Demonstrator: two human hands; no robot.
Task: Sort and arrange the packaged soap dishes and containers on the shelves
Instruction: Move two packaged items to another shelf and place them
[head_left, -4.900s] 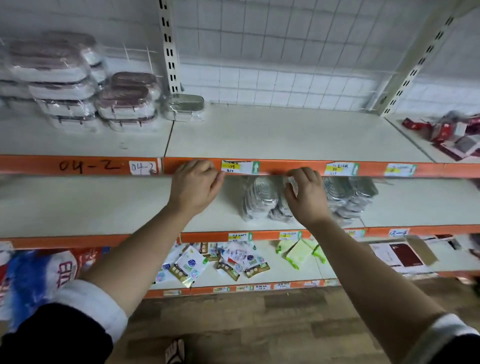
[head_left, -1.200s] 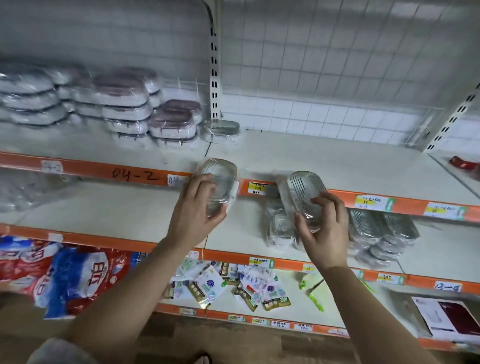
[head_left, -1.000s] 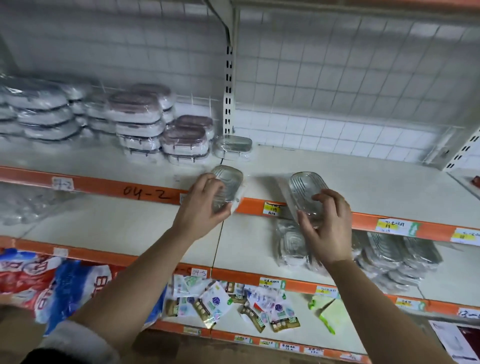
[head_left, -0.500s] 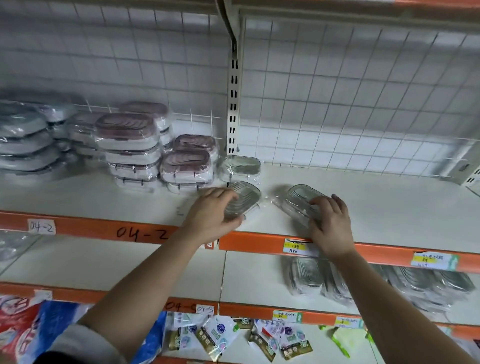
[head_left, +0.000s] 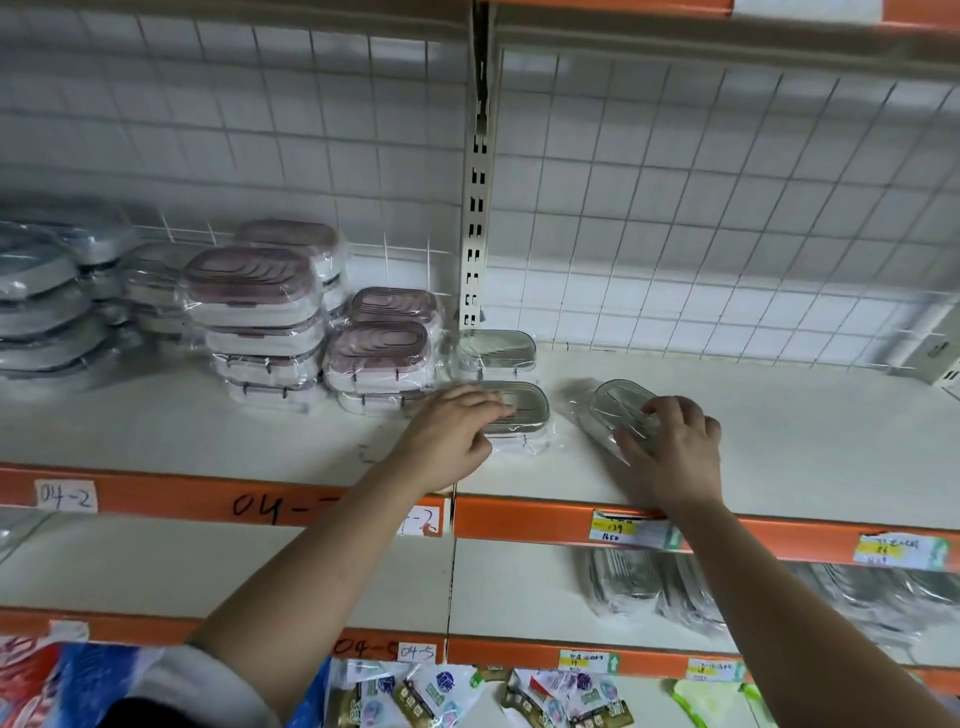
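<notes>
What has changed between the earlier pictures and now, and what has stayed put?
Each hand took a wrapped soap dish from the lower shelf and raised it to the upper shelf. The left hand rests on the flat dish beside the pink stacks; the right hand grips the tilted dish. The stacks stayed.

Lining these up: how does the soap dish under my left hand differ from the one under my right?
The left dish lies lengthwise along the shelf, beside the pink stack; the right dish sits skewed, apart. The left hand rests flat on top; the right hand grips. Both are plastic-wrapped.
</notes>
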